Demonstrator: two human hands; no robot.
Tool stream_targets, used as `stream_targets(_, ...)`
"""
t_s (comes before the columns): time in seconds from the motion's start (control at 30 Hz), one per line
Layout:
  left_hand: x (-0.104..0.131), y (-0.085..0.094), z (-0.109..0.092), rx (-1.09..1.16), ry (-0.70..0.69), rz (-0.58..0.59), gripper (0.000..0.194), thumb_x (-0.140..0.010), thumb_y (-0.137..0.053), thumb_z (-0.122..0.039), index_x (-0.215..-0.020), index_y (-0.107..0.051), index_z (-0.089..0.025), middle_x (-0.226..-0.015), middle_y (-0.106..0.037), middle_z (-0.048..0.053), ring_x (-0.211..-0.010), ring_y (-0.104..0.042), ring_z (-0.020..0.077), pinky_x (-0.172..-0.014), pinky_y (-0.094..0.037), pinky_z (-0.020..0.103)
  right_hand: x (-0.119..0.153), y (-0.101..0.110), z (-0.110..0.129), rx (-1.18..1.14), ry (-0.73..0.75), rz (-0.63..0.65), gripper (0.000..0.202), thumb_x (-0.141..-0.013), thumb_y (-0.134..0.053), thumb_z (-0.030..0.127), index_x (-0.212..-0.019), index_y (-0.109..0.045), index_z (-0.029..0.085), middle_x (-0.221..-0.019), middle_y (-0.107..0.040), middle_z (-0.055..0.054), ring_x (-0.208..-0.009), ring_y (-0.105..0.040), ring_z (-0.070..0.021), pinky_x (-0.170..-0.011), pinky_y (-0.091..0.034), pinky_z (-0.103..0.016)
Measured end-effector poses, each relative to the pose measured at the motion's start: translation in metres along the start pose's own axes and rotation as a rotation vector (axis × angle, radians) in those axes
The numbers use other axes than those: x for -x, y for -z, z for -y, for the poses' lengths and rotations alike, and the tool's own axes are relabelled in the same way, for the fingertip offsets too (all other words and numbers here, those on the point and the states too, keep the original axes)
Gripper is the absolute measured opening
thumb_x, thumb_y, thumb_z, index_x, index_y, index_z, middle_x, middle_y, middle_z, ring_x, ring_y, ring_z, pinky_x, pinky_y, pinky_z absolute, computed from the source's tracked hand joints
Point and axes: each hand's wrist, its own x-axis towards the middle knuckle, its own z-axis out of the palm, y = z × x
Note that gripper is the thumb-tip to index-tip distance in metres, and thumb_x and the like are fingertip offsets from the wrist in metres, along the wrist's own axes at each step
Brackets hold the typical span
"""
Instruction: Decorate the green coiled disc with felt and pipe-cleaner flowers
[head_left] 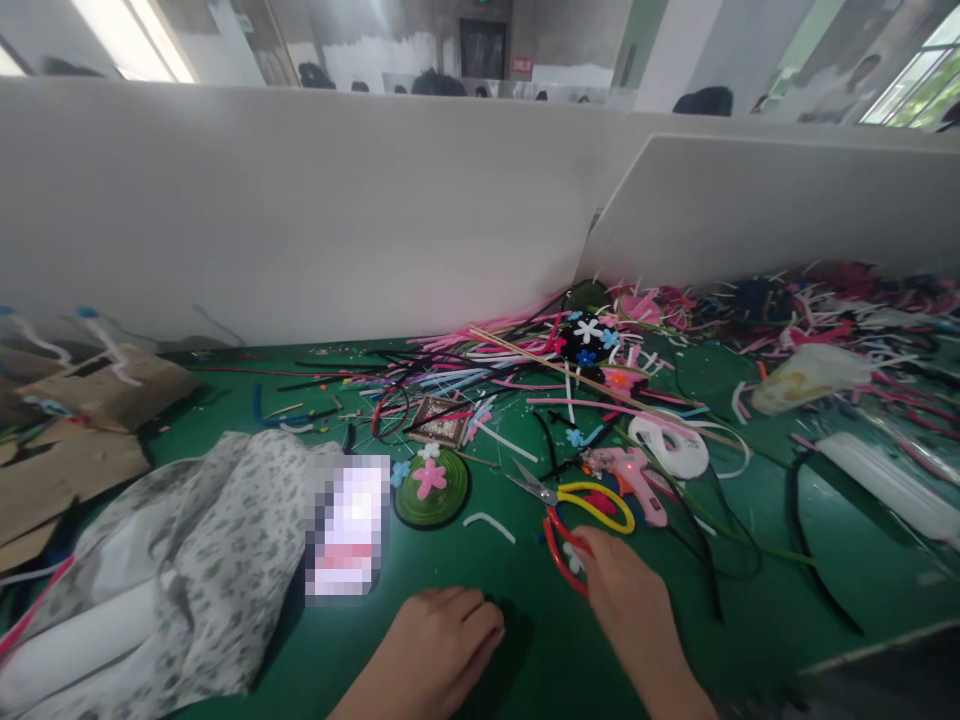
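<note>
On the green table, my left hand (444,640) rests with its fingers curled in; nothing sticks out of it. My right hand (628,608) is closed around the red handle of a pair of scissors (553,494), which has one yellow and one red loop and blades apart, pointing away to the left. A small white flower (576,556) shows by the red loop, partly hidden. Ahead of my left hand lies a round green coiled piece (442,500) bearing a pink flower (430,480). One short white pipe cleaner (491,524) lies between it and the scissors.
Beyond the scissors are a pink glue gun (636,478) and a white tape roll (675,446). Pipe cleaners (465,350) pile up along the white partition (300,210). To the left are a lit phone (349,525), patterned cloth (225,540) and cardboard (142,385). A plastic cup (806,378) lies right.
</note>
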Motion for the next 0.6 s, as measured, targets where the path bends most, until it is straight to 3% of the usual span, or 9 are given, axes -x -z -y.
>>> stream_targets(0.1,-0.014,-0.005,-0.012,-0.050,-0.010,0.003,0.016,-0.096,-0.044,-0.018,-0.086,-0.057,-0.022,-0.076,-0.065,0.000,-0.066,-0.062,0.0183,-0.058,-0.041,0.029,-0.027,0.028,0.001,-0.288,-0.196,0.158,0.016,-0.077,-0.056,0.024,-0.090,-0.065,0.025,-0.084,-0.073,-0.002,-0.071,-0.068,-0.0202,-0.064,-0.048,-0.030)
stream_targets(0.23,-0.060,-0.016,-0.033,-0.057,-0.022,0.031,0.015,-0.096,-0.046,-0.024,-0.091,-0.060,-0.020,-0.083,-0.067,0.004,-0.076,-0.065,0.0203,-0.062,-0.046,0.029,-0.072,0.060,-0.006,-0.441,-0.213,0.231,0.022,-0.065,-0.058,0.018,-0.085,-0.065,0.023,-0.070,-0.072,0.000,-0.061,-0.066,-0.0175,-0.057,-0.048,-0.026)
stream_targets(0.3,-0.085,-0.022,-0.039,-0.059,0.005,0.038,0.016,-0.094,-0.052,-0.028,-0.105,-0.060,-0.019,-0.092,-0.068,0.007,-0.085,-0.066,0.0237,-0.065,-0.049,0.031,-0.091,0.069,-0.011,-0.495,-0.217,0.273,0.023,-0.061,-0.055,0.015,-0.081,-0.066,0.021,-0.065,-0.071,0.000,-0.057,-0.065,-0.0166,-0.054,-0.046,-0.024)
stream_targets(0.37,-0.102,-0.027,-0.042,-0.068,0.018,0.040,0.035,-0.091,-0.057,-0.032,-0.122,-0.054,-0.017,-0.099,-0.068,0.011,-0.086,-0.066,0.0271,-0.064,-0.051,0.034,-0.105,0.074,-0.016,-0.538,-0.228,0.312,0.025,-0.058,-0.053,0.013,-0.077,-0.067,0.019,-0.063,-0.071,0.000,-0.056,-0.064,-0.0160,-0.053,-0.045,-0.023)
stream_targets(0.43,-0.105,-0.028,-0.041,-0.067,-0.011,0.054,0.038,-0.088,-0.061,-0.034,-0.122,-0.056,-0.018,-0.098,-0.068,0.010,-0.083,-0.067,0.0269,-0.063,-0.051,0.034,-0.114,0.076,-0.021,-0.572,-0.237,0.339,0.025,-0.056,-0.051,0.011,-0.074,-0.067,0.018,-0.062,-0.071,0.000,-0.057,-0.065,-0.0161,-0.052,-0.044,-0.022)
stream_targets(0.53,-0.096,-0.022,-0.037,-0.054,-0.063,0.068,0.023,-0.088,-0.060,-0.040,-0.099,-0.065,-0.021,-0.088,-0.068,0.006,-0.077,-0.067,0.0238,-0.062,-0.050,0.031,-0.120,0.079,-0.027,-0.618,-0.245,0.379,0.024,-0.056,-0.051,0.012,-0.074,-0.067,0.017,-0.060,-0.071,-0.001,-0.058,-0.065,-0.0161,-0.051,-0.042,-0.021)
stream_targets(0.6,-0.096,-0.018,-0.038,-0.046,-0.063,0.056,0.024,-0.090,-0.054,-0.042,-0.094,-0.065,-0.022,-0.086,-0.067,0.005,-0.078,-0.067,0.0224,-0.064,-0.050,0.031,-0.121,0.080,-0.028,-0.640,-0.249,0.409,0.025,-0.057,-0.053,0.013,-0.076,-0.068,0.016,-0.059,-0.071,-0.001,-0.057,-0.064,-0.0161,-0.049,-0.041,-0.020)
